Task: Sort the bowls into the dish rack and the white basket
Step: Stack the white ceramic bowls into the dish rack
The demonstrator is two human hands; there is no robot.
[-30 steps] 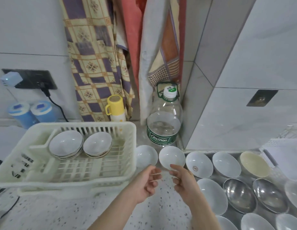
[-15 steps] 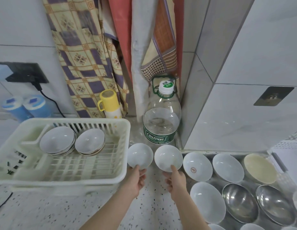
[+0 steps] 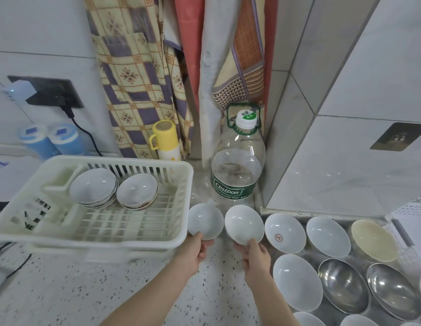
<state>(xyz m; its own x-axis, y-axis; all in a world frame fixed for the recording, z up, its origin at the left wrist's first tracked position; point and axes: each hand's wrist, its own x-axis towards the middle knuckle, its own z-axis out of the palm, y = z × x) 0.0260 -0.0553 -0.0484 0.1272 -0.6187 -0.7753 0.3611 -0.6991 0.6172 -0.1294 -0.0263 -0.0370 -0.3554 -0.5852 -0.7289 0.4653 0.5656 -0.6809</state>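
My left hand (image 3: 197, 250) grips the near rim of a small white bowl (image 3: 205, 221) just right of the white dish rack (image 3: 179, 222). My right hand (image 3: 254, 254) grips the near rim of a second white bowl (image 3: 243, 223) beside it. Inside the rack sit a stack of white bowls (image 3: 93, 188) and another white bowl (image 3: 136, 191). To the right, several white bowls such as one with a red mark (image 3: 284, 232), a cream bowl (image 3: 373, 240) and steel bowls (image 3: 342, 284) lie on a metal surface.
A large Cestbon water bottle (image 3: 237, 165) stands behind the held bowls, a yellow flask (image 3: 166, 143) to its left. Hanging cloths, a wall socket with cable (image 3: 52, 92) and two blue-lidded containers (image 3: 49, 140) lie behind the rack. A white perforated basket edge (image 3: 414, 215) shows at far right.
Both hands moved forward from the counter's middle and each took hold of a white bowl's rim. The view has shifted slightly upward and closer.
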